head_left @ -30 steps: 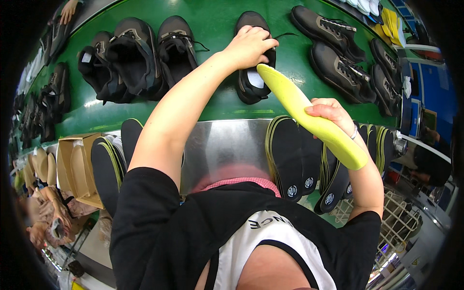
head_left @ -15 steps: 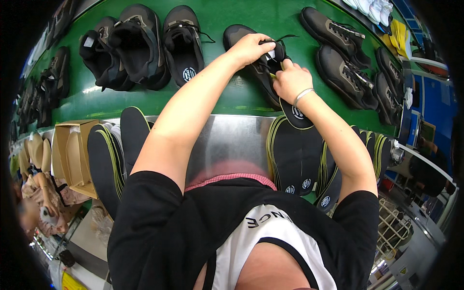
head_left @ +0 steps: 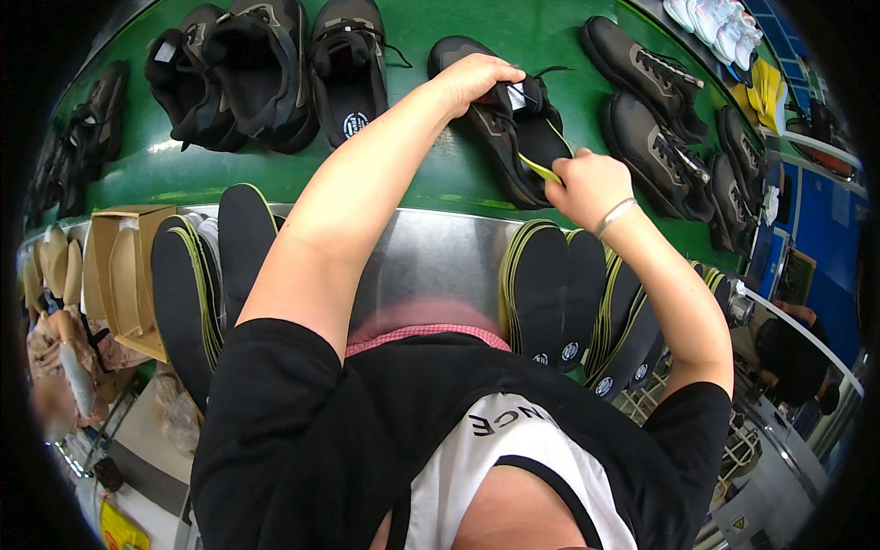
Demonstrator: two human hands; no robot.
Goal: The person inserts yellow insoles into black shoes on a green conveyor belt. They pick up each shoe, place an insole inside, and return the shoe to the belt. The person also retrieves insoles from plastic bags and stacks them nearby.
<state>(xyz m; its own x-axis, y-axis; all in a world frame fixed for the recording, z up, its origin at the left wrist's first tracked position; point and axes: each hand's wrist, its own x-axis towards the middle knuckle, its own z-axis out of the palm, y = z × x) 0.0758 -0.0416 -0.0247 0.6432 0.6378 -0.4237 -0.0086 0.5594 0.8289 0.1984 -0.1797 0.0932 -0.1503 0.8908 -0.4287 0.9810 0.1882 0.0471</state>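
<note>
Head view: shoe [head_left: 513, 137] between both hands.

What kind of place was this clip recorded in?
Most likely a shoe factory assembly line: dark shoes lie in a row on a green conveyor belt, and stacks of black insoles stand along a steel bench edge.

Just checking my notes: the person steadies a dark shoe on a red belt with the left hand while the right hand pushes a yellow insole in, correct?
Not quite: the belt is green, as the head view shows. The left hand steadies the dark shoe while the right hand pushes the yellow insole in.
</note>
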